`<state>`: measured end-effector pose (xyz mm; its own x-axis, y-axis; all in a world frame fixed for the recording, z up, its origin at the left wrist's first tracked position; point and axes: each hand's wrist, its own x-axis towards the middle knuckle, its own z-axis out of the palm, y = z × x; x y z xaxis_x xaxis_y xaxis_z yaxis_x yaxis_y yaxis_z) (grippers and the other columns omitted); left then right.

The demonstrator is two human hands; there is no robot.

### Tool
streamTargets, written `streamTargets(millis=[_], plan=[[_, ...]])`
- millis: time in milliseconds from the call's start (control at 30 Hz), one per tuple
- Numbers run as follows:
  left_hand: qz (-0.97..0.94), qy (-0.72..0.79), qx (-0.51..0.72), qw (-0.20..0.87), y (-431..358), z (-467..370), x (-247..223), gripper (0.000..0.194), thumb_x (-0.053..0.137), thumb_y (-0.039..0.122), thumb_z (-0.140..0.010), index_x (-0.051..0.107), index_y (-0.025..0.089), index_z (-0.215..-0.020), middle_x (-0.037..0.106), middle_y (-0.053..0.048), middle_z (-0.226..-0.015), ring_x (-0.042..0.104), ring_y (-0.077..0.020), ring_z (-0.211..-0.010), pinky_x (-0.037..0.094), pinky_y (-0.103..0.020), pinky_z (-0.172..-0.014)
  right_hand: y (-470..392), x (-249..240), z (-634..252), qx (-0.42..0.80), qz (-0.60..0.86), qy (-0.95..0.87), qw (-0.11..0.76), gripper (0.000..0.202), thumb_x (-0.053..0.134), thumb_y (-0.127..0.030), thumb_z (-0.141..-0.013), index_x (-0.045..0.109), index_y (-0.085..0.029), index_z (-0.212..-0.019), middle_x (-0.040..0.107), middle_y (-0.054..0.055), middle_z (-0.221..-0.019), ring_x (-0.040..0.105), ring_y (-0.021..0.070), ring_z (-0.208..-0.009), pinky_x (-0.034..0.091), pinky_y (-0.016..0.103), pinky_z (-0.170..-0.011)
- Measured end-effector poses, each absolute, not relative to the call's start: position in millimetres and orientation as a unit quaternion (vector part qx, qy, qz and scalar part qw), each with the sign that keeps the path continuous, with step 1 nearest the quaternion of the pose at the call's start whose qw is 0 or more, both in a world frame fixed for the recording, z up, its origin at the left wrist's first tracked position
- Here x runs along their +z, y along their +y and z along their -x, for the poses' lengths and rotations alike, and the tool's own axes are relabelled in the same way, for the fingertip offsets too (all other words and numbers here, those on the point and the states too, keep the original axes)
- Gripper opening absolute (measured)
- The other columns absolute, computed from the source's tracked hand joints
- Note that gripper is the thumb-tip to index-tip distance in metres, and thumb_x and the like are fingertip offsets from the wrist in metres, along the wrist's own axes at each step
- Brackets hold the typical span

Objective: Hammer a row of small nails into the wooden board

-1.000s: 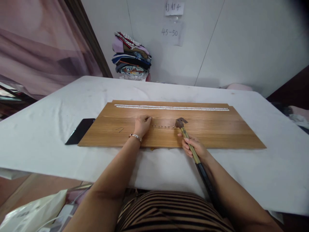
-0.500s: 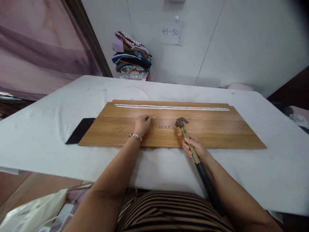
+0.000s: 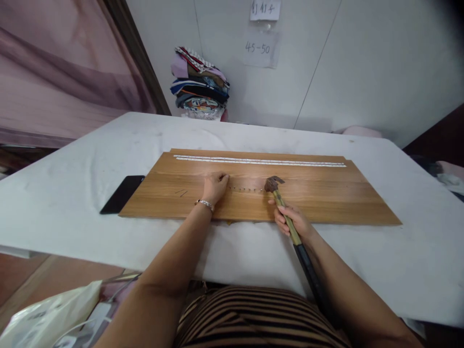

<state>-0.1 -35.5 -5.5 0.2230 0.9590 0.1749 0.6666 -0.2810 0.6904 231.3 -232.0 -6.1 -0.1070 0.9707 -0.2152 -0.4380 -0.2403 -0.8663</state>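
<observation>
My right hand (image 3: pixel 294 220) is wrapped around the wooden handle of a claw hammer (image 3: pixel 286 212). The hammer's rusty head (image 3: pixel 272 183) is over the wooden board (image 3: pixel 326 193), at the right end of a row of several small nails (image 3: pixel 244 189) standing in the wood. At the left end of that row, my left hand (image 3: pixel 215 186) pinches thumb and fingers together close to the board. Whatever is between those fingertips is too small and hidden to make out. Left of this hand, loose nails (image 3: pixel 183 194) lie on the board.
Two white measuring strips (image 3: pixel 253 161) run along the board's far edge. A black flat device (image 3: pixel 123 194) touches the board's left side. The board lies on a white-covered table (image 3: pixel 72 193). Folded clothes (image 3: pixel 201 84) are stacked behind it, against a wall bearing paper notes (image 3: pixel 261 50).
The view has shifted slightly, bringing more of the upper paper note into sight. Both hands and the hammer stay practically in place over the board.
</observation>
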Motion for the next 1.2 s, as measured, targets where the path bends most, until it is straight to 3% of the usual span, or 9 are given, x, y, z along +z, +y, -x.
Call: streamTargets(millis=[967, 1200], plan=[[-0.756, 0.528, 0.312, 0.228, -38.4, -1.9, -10.6, 0.022, 0.059, 0.02, -0.091, 0.078, 0.018, -0.079, 0.077, -0.005, -0.082, 0.065, -0.018, -0.081, 0.047, -0.031, -0.086, -237.3, -18.4, -237.0, 0.652, 0.441, -0.312, 0.532, 0.046, 0.08, -0.051, -0.08, 0.067, -0.023, -0.114, 0.044, -0.008, -0.06, 0.033, 0.0065, -0.037, 0.032, 0.018, -0.03], [-0.754, 0.539, 0.303, 0.222, -37.3, -2.6, -9.0, 0.021, 0.059, 0.019, -0.091, 0.079, 0.019, -0.084, 0.08, -0.006, -0.093, 0.069, -0.0194, -0.091, 0.049, -0.031, -0.09, -236.1, -17.9, -235.5, 0.646, 0.424, -0.338, 0.537, 0.043, 0.075, -0.047, -0.085, 0.066, -0.023, -0.12, 0.045, -0.008, -0.06, 0.033, 0.0072, -0.037, 0.033, 0.019, -0.03]])
